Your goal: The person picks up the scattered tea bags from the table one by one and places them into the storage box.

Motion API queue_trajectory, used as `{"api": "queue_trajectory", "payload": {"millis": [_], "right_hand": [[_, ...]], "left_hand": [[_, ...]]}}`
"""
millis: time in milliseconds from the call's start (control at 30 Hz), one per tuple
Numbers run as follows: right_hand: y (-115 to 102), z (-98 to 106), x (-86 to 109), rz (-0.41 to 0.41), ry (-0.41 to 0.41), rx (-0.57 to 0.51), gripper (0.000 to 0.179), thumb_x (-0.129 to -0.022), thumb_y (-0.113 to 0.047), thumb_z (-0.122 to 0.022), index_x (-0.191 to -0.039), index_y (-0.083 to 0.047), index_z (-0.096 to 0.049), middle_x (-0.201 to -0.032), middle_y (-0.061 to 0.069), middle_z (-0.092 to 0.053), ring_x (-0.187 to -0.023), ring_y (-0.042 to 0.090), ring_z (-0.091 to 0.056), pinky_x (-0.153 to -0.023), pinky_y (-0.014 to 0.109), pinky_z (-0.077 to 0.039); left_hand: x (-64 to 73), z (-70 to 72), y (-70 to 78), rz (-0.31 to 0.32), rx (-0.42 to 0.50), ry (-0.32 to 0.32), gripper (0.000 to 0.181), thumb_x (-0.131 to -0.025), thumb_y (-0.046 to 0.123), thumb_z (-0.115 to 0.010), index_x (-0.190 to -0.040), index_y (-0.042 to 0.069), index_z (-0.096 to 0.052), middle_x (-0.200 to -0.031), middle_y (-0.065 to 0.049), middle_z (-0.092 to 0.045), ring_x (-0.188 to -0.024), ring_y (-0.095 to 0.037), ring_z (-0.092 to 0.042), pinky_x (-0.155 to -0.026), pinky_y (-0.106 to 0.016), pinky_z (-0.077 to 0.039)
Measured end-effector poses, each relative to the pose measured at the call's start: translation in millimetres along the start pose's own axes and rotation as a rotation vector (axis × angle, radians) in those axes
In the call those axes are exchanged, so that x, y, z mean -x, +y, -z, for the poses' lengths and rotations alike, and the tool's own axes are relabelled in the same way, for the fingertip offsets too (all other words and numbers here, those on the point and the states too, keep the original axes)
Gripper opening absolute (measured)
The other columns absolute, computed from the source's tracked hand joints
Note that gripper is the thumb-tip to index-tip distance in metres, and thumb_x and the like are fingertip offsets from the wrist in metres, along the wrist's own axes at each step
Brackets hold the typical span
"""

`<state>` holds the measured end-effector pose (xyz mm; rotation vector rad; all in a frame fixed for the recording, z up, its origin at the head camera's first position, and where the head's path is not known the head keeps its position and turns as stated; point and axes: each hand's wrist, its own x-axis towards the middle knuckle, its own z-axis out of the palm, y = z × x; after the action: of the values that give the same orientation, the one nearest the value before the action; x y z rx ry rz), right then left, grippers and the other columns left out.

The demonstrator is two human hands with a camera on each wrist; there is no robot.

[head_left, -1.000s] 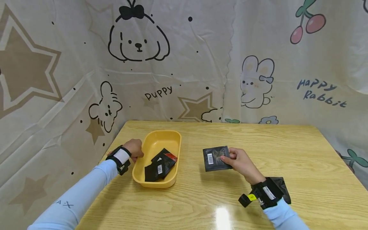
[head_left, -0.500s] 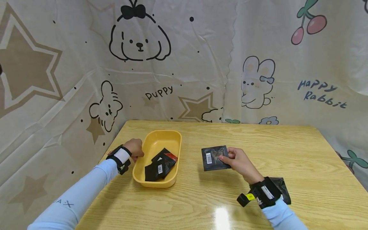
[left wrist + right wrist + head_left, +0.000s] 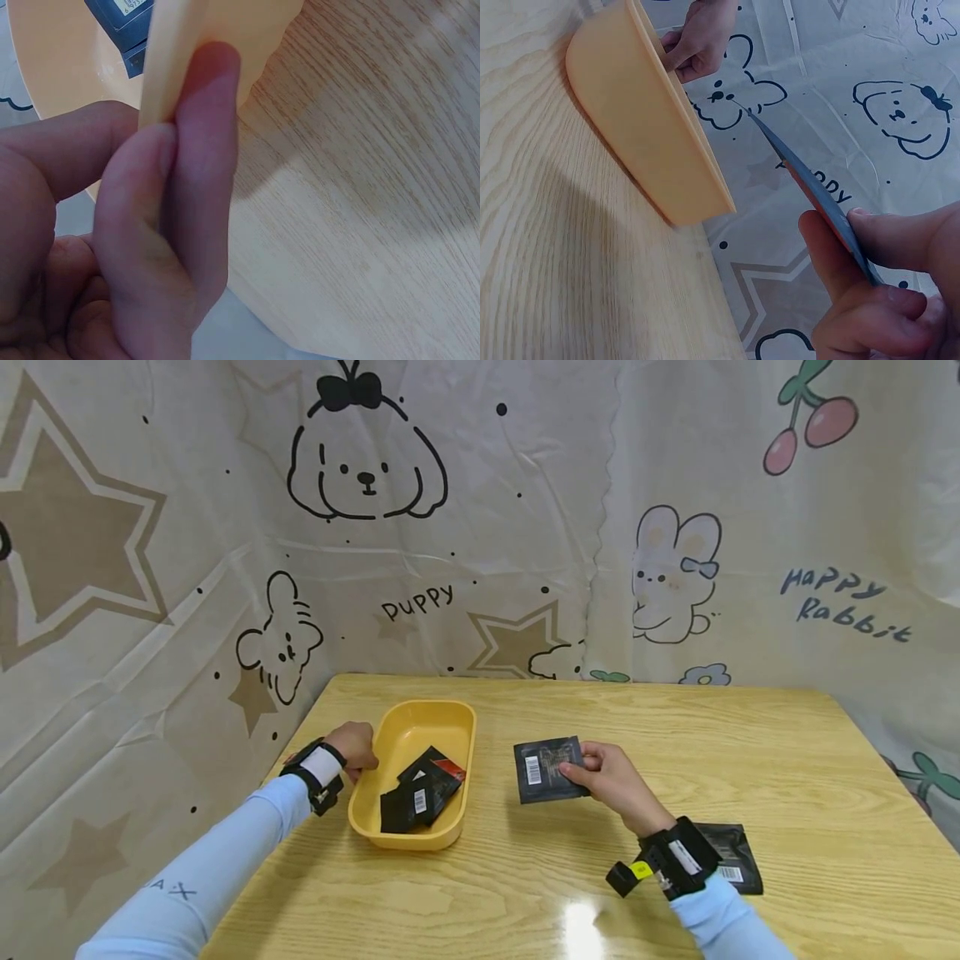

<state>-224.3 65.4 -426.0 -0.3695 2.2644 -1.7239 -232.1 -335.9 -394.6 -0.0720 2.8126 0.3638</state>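
A yellow plastic basin (image 3: 423, 718) stands on the left half of the table, with several black sachets (image 3: 423, 793) lying in it, one showing a red patch. My left hand (image 3: 352, 746) pinches the basin's left rim; the left wrist view shows thumb and fingers on both sides of the wall (image 3: 176, 67). Right of the basin, my right hand (image 3: 611, 777) pinches a flat black sachet (image 3: 542, 772) by its right edge, barcode side up. The right wrist view shows this sachet (image 3: 810, 184) edge-on between thumb and fingers, held above the table.
Another black sachet (image 3: 738, 856) lies on the wooden table (image 3: 810, 760) at the right, partly hidden by my right wrist. A cloth (image 3: 525, 543) printed with cartoon animals and stars hangs behind the table and on its left side.
My right hand has moved a little to the left with its sachet, uncovering more of the sachet on the table. My left hand keeps its place on the basin rim.
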Motion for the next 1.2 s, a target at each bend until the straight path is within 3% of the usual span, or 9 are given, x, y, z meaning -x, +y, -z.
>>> {"api": "queue_trajectory", "payload": {"millis": [467, 1200], "right_hand": [[-1, -3, -1.6, -0.020, 0.006, -0.017, 0.021, -0.093, -0.015, -0.064, -0.108, 0.001, -0.063, -0.080, 0.004, -0.070, -0.062, 0.011, -0.053, -0.051, 0.022, -0.033], [-7, -18, -5.4, 0.009, -0.032, -0.042, 0.020, -0.094, -0.013, -0.063, -0.108, 0.001, -0.064, -0.085, 0.007, -0.072, -0.070, 0.013, -0.064, -0.056, 0.024, -0.040]], "left_hand": [[-3.8, 0.8, -1.5, -0.001, -0.002, 0.001, 0.010, -0.079, 0.002, -0.064, -0.072, 0.001, -0.057, -0.060, -0.007, -0.059, -0.044, -0.015, -0.060, -0.055, -0.033, -0.059], [-4.0, -1.2, -1.0, 0.012, -0.006, -0.009, 0.009, -0.080, 0.002, -0.064, -0.074, 0.000, -0.058, -0.060, -0.007, -0.058, -0.046, -0.015, -0.061, -0.056, -0.033, -0.059]]}}
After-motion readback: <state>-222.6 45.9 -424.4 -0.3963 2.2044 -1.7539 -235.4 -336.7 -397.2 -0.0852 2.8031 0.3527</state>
